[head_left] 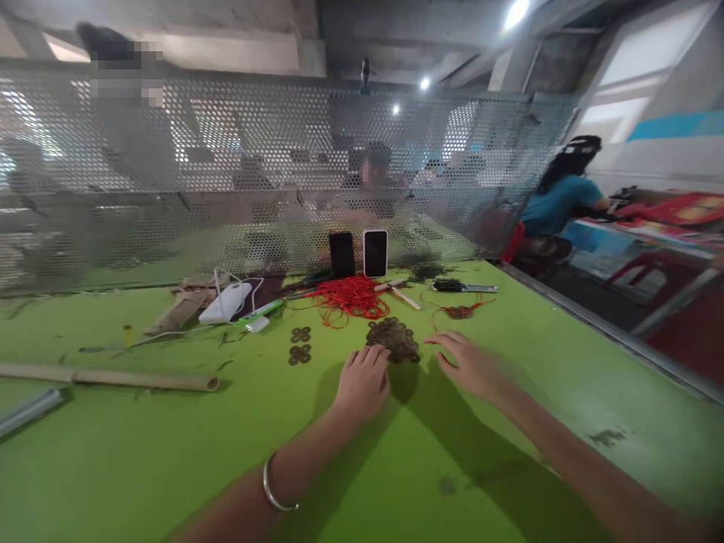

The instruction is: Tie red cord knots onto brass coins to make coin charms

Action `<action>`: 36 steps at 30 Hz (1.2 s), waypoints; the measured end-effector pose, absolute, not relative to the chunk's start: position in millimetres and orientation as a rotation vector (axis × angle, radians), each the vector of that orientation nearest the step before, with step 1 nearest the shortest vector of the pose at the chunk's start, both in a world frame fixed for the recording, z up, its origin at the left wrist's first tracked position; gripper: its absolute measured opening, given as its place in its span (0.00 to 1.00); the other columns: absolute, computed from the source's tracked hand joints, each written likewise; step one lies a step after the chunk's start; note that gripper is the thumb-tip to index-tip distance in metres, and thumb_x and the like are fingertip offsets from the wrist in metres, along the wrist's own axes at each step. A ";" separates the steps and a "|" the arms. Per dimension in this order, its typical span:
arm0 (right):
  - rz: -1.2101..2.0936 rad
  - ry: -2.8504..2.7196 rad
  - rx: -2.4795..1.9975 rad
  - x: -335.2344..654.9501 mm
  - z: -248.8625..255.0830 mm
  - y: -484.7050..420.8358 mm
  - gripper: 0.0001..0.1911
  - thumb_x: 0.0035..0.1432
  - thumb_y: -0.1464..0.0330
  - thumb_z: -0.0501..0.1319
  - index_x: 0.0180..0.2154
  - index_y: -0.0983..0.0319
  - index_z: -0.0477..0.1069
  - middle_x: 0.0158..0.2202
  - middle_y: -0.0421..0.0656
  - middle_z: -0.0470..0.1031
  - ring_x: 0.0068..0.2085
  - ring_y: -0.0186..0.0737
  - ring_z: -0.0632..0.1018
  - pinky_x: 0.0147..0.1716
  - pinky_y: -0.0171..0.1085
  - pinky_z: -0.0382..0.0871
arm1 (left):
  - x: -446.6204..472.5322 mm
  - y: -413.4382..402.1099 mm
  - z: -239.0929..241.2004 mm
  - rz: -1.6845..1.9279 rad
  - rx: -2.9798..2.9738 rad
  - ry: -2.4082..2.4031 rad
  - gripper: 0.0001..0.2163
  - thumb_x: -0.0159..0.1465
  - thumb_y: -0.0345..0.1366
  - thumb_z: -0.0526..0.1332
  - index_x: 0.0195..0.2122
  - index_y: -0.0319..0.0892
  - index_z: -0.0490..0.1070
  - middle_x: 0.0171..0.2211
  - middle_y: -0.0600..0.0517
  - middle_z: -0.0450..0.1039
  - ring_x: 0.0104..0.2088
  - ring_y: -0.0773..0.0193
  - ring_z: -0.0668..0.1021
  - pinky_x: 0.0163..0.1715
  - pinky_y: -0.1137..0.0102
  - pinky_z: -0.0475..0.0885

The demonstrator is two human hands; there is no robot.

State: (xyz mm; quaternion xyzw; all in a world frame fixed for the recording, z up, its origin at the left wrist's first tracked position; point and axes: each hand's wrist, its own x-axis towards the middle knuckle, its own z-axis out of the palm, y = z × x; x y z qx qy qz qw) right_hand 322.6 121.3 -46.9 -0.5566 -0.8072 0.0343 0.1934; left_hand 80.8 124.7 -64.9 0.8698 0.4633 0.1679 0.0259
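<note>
The coin pile [396, 338] lies on the green table [215, 467], directly ahead of the wearer. The coins are thin, dark, brownish discs, heaped and overlapping; any markings are too small to read.

Left hand [365, 381]: at the near left edge of the pile, fingers bent down and partly covering it. The fingertips are hard to make out; whether they grip a coin cannot be told. A smooth, silver-coloured bangle [274, 490] encircles the wrist. Right hand [472, 363]: just right of the pile, fingers extended, thumb apart, slightly blurred.

Left of the pile: two flat coin clusters [306, 350], one behind the other. Behind the pile: a tangle of red cord [354, 296], then two upright phones, one black [342, 253], one white-framed [375, 254], both with dark screens. Right rear: a brush [449, 285] with black bristles.

Far left: a hollow bamboo pole [141, 378] and a metal bar [31, 411], both cut off by the frame edge. A perforated screen [254, 234] crosses the rear; people behind it are indistinct.
</note>
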 end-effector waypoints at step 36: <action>0.288 -2.360 -1.255 304.2 -49.8 94.8 0.11 0.61 0.71 0.56 0.44 0.61 0.72 0.42 0.47 0.75 0.43 0.43 0.75 0.43 0.45 0.71 | 81.7 124.1 -54.9 0.631 2.694 1.216 0.10 0.65 0.28 0.53 0.42 0.44 0.72 0.45 0.53 0.74 0.47 0.61 0.73 0.52 0.60 0.62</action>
